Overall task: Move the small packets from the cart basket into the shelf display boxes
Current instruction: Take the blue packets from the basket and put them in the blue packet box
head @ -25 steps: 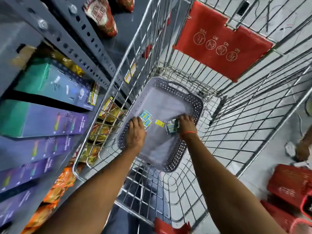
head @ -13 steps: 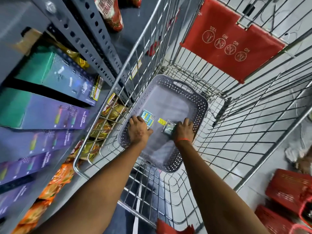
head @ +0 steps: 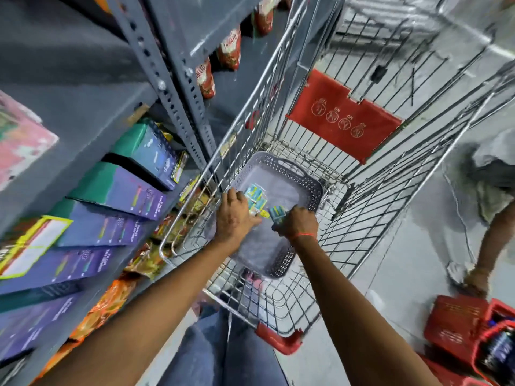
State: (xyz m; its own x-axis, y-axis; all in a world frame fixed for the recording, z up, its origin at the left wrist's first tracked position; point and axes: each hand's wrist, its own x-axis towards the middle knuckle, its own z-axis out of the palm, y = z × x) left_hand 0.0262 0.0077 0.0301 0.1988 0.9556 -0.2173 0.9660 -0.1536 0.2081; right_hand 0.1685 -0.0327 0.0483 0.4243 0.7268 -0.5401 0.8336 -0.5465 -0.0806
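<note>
While both arms reach down into the wire cart (head: 362,207), the head view, the only one there is, shows the grey perforated basket (head: 306,188) sitting in the cart's bed with the last small packets (head: 255,196) gathered at its left side. The left hand (head: 237,215) lies over the lower part of that cluster, fingers curled down onto the packets, though whether they are clamped on any is hidden by the back of the hand. The right hand (head: 296,224) is closed around a small stack of teal packets (head: 277,213), its fingers folded tight on them. The rest of the basket floor looks bare, so the picking appears close to done.

The purple shelf display boxes (head: 125,196) stand in a tilted row on the grey shelving to the left, well apart from the hands and on the far side of the cart's wire wall.

The risks from here are mostly of handling. The packets look thin and slick, so a handful pinched at one edge could fan out and shed pieces into the cart's mesh or onto the floor on the way up. The lift must clear the cart rim, and a knock there could loosen the grip. Another person (head: 485,190) stands just beside the cart on the right, so a nudge is possible.
</note>
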